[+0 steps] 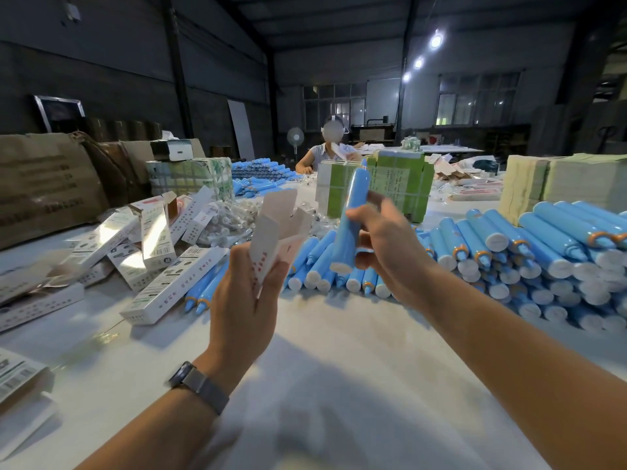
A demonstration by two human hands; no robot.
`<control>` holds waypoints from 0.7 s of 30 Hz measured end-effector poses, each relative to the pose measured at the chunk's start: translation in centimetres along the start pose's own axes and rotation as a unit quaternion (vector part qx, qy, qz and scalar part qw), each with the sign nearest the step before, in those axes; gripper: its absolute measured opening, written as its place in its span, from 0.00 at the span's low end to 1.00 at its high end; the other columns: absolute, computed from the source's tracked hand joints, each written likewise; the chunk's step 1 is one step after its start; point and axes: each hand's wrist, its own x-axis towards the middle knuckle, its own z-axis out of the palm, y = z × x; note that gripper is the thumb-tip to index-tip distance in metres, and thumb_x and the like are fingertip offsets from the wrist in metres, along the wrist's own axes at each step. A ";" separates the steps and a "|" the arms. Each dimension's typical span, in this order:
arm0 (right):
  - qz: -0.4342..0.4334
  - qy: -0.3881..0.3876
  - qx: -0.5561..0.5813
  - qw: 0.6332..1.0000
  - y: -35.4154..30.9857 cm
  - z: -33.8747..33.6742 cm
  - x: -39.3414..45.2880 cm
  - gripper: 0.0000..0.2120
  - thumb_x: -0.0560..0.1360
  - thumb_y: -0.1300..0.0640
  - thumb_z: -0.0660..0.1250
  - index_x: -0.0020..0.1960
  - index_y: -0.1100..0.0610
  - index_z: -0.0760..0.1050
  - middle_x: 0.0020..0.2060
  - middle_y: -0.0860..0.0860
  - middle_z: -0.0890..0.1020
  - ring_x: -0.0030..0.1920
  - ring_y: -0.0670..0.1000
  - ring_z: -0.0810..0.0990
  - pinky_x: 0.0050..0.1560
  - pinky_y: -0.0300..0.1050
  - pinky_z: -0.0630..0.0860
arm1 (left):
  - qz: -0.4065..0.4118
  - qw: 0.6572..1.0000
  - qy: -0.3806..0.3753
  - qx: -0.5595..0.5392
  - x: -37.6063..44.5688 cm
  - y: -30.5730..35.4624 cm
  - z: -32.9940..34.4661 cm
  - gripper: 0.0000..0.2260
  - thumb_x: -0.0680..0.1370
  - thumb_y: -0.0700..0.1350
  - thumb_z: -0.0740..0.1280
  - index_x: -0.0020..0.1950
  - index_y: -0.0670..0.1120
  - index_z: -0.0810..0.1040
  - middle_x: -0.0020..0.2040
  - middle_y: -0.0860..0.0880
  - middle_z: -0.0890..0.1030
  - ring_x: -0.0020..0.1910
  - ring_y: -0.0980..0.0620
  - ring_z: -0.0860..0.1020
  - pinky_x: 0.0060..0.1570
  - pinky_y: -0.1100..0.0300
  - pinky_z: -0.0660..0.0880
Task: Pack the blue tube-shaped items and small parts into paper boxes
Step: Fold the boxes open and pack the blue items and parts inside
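My left hand (246, 296) grips an open paper box (278, 228) above the white table (322, 368); the box flaps stand up and are blurred. My right hand (386, 245) holds one blue tube (351, 212) nearly upright, white flat end down, just to the right of the box. A heap of blue tubes (543, 252) with white ends and orange collars lies behind my right hand and runs to the right edge. Small parts in clear wrappers (234, 215) are piled behind the box.
Packed white boxes (152, 252) lie scattered at left, with a brown carton (44, 184) behind them. Green bundled stacks (390, 184) and pale flat stacks (559, 181) stand at the back. A person (325, 154) sits across the table beside more blue tubes (261, 178).
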 end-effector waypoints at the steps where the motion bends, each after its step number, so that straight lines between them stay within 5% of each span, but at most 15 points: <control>1: -0.009 0.008 0.024 1.000 -0.4 0.2 -0.2 0.15 0.79 0.58 0.63 0.65 0.50 0.68 0.42 0.53 0.77 0.38 0.50 0.77 0.32 0.45 0.71 | 0.000 1.000 -0.001 0.002 0.0 -0.1 0.0 0.10 0.77 0.61 0.59 0.47 0.59 0.61 0.39 0.48 0.73 0.35 0.40 0.73 0.31 0.48 0.70; 3: -0.041 0.020 0.064 0.997 -1.2 0.4 -0.4 0.14 0.79 0.61 0.63 0.61 0.49 0.69 0.45 0.55 0.78 0.41 0.53 0.79 0.33 0.45 0.73 | 0.003 1.000 -0.007 0.010 0.0 -0.2 0.0 0.09 0.77 0.61 0.60 0.47 0.61 0.60 0.40 0.50 0.72 0.38 0.41 0.72 0.34 0.53 0.67; 7: -0.148 0.011 0.126 0.981 -2.4 0.6 -0.9 0.27 0.72 0.65 0.68 0.64 0.43 0.65 0.49 0.55 0.81 0.39 0.49 0.84 0.34 0.43 0.79 | 0.001 0.999 -0.028 0.022 -0.2 -0.1 0.2 0.10 0.78 0.59 0.61 0.47 0.61 0.60 0.39 0.52 0.70 0.37 0.44 0.71 0.34 0.58 0.64; 11: -0.242 0.005 0.074 0.968 -2.8 0.5 -1.4 0.41 0.72 0.69 0.69 0.72 0.38 0.56 0.56 0.55 0.78 0.45 0.51 0.85 0.37 0.49 0.83 | 0.027 0.997 -0.064 0.029 -0.3 0.0 0.3 0.14 0.78 0.60 0.58 0.47 0.51 0.61 0.39 0.49 0.71 0.35 0.43 0.70 0.32 0.51 0.67; 16: -0.338 0.027 -0.060 0.939 -2.7 0.6 -1.4 0.43 0.70 0.70 0.72 0.75 0.48 0.54 0.48 0.22 0.70 0.46 0.51 0.82 0.33 0.52 0.83 | 0.037 0.996 -0.074 0.030 -0.3 0.2 0.2 0.13 0.79 0.60 0.59 0.47 0.51 0.61 0.39 0.49 0.71 0.34 0.45 0.70 0.31 0.57 0.64; 19: -0.355 0.009 -0.118 0.927 -2.5 0.7 -1.4 0.44 0.70 0.68 0.74 0.74 0.46 0.54 0.50 0.22 0.71 0.45 0.53 0.82 0.36 0.53 0.84 | 0.030 0.996 -0.079 0.022 -0.3 0.2 0.1 0.13 0.78 0.60 0.58 0.47 0.52 0.61 0.39 0.48 0.72 0.35 0.44 0.71 0.32 0.57 0.65; 21: -0.347 -0.010 -0.138 0.928 -2.0 0.6 -1.3 0.43 0.69 0.66 0.75 0.73 0.45 0.54 0.53 0.33 0.76 0.44 0.50 0.83 0.40 0.51 0.84 | 0.028 0.997 -0.075 0.016 -0.3 0.1 0.1 0.12 0.78 0.61 0.58 0.47 0.54 0.60 0.40 0.48 0.72 0.35 0.43 0.71 0.32 0.55 0.66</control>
